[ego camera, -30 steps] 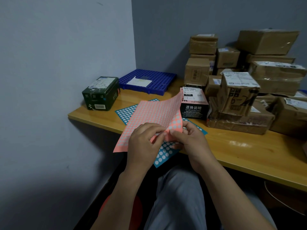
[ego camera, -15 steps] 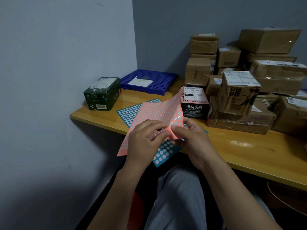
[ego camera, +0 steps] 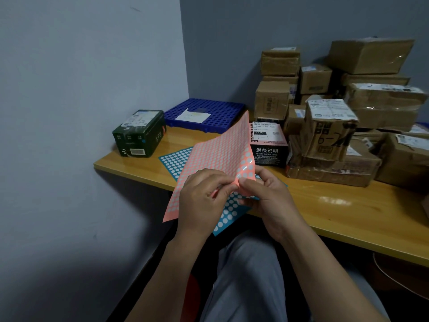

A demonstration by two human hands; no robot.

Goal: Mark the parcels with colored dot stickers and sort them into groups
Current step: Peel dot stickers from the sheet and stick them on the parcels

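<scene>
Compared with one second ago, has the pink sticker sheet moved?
Yes. The pink sticker sheet tilted up: its far corner now stands above the black box, near the blue tray.

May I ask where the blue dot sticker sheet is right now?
Head view, left of centre: the blue sticker sheet lies on the wooden table, at its front edge, beneath the pink sticker sheet, near the dark green box.
</scene>
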